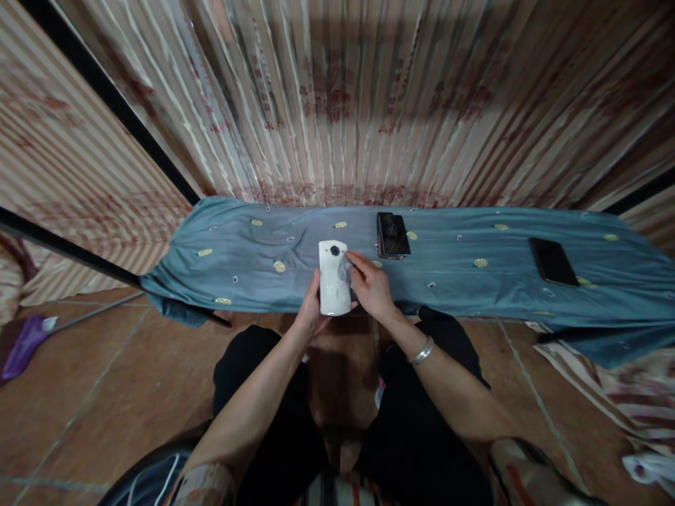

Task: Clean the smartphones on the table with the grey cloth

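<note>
a white phone [334, 278], back side up with its round camera lens at the far end, is held above the near edge of a blue cloth-covered table [253, 274], roughly at the middle of that edge. its long axis runs away from the body, nearly square to the table's near edge. the left hand [311, 313] is closed around the phone's near end from below and from the left, carrying its weight. the right hand [370, 284] is set against the phone's right long edge, fingertips [352, 260] pressed on a small grey cloth [345, 270] that lies over that edge; it grasps the cloth, not the phone. both hands are thus in contact with the phone, the left nearer its lower end, the right nearer its upper half. beyond the right hand, near the far edge, a dark phone [393, 234] lies flat; a second dark phone [553, 261] lies well apart toward the right end. a bracelet [422, 351] is worn on the right wrist.
</note>
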Action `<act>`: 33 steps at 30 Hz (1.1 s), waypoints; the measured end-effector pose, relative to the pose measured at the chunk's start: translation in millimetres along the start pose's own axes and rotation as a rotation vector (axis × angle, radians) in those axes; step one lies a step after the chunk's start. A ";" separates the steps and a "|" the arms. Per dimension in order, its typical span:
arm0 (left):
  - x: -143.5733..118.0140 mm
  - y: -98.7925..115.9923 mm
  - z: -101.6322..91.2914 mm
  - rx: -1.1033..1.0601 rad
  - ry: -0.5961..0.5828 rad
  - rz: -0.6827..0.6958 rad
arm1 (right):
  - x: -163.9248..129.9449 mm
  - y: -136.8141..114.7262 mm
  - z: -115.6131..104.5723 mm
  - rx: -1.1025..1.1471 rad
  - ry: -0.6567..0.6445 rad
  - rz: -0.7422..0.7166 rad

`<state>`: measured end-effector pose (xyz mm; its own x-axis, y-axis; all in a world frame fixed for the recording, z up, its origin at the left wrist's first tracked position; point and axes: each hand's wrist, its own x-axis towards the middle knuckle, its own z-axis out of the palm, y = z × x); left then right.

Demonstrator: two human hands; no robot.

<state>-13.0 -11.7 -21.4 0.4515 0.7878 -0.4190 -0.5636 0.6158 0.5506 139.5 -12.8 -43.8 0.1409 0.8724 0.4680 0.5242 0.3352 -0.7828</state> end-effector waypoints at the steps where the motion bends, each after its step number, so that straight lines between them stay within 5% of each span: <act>1: -0.1 -0.8 -0.9 0.007 0.004 -0.022 | 1.3 1.0 -1.0 -0.021 0.003 -0.015; 15: 1.3 -13.5 6.0 0.081 0.041 -0.025 | 0.9 -1.6 -6.4 -0.212 -0.117 -0.284; 33: 5.4 -1.6 2.0 -0.001 0.019 0.014 | -8.8 9.8 -1.3 -0.189 -0.124 -0.151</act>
<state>-8.3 -8.5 -23.1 0.4301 0.7966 -0.4249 -0.5704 0.6046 0.5560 144.5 -17.6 -55.1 -0.0487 0.8583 0.5108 0.6804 0.4029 -0.6122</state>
